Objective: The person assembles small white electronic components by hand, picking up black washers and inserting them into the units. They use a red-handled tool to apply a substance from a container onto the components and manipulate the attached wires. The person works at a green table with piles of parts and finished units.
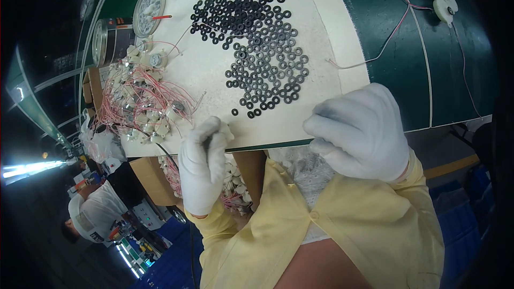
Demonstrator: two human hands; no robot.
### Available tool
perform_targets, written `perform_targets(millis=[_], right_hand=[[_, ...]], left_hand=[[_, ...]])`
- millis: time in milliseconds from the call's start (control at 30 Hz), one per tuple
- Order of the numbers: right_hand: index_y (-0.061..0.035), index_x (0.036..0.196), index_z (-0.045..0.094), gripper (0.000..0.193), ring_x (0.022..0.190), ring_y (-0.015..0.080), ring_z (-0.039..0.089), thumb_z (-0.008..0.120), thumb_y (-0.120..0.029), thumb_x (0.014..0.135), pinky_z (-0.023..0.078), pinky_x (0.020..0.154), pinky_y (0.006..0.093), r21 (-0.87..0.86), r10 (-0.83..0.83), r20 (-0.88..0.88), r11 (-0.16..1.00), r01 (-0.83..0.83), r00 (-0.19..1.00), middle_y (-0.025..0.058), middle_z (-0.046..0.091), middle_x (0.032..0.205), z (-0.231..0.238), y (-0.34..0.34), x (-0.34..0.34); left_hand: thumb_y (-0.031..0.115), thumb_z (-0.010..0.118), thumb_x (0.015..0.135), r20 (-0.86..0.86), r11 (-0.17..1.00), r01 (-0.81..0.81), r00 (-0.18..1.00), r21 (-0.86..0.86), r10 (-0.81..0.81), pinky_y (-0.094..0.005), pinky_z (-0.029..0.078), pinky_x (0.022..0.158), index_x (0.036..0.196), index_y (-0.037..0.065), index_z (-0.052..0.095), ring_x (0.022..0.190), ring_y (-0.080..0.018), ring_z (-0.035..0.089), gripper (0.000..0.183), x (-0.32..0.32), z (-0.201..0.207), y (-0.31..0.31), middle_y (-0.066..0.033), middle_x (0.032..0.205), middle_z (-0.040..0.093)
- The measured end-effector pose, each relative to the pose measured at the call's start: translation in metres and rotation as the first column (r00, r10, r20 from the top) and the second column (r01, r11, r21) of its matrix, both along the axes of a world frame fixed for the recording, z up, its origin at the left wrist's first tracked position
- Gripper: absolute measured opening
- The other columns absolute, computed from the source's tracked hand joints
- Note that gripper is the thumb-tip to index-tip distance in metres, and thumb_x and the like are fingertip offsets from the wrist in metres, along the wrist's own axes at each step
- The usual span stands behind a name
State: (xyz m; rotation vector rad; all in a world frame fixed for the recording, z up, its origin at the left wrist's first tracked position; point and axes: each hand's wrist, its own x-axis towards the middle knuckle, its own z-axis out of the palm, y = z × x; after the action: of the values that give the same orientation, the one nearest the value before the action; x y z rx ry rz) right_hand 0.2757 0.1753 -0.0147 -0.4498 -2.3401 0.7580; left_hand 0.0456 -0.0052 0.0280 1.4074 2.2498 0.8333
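My left hand (201, 163), in a white glove, is closed at the table's near edge. Its thumb and fingers pinch a small white plastic part (228, 131), mostly hidden by the glove. My right hand (364, 132), gloved too, hovers over the right side of the white sheet (333, 83). Its fingertips are drawn together, and whatever may be between them is hidden. Ahead of both hands, many black rubber rings (267, 67) lie spread on the sheet, thickest toward the far side. The nearest single ring (234, 112) is just beyond my left hand.
Left of the rings is a heap of small white motors (140, 91) with tangled pink wires. Behind it stand a tin (113, 42) and a round dish of pale paste (149, 10). Several white wired parts (443, 8) sit far right. Below the edge is a cardboard box (250, 174).
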Motion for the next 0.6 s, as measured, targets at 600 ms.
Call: perform_targets(millis=[600], right_hand=[[-0.0191, 0.093, 0.070, 0.025, 0.075, 0.0160, 0.056, 0.079, -0.034, 0.075, 0.041, 0.069, 0.0346, 0.021, 0.000, 0.023, 1.000, -0.001, 1.000, -0.0081, 0.061, 0.085, -0.001, -0.002, -0.001]], left_hand=[[-0.002, 0.070, 0.091, -0.360, 0.978, 0.207, 0.913, -0.002, -0.194, -0.0409, 0.052, 0.071, 0.112, 0.004, 0.062, 0.083, -0.0297, 0.067, 0.024, -0.008, -0.009, 0.025, -0.0091, 0.098, 0.071]])
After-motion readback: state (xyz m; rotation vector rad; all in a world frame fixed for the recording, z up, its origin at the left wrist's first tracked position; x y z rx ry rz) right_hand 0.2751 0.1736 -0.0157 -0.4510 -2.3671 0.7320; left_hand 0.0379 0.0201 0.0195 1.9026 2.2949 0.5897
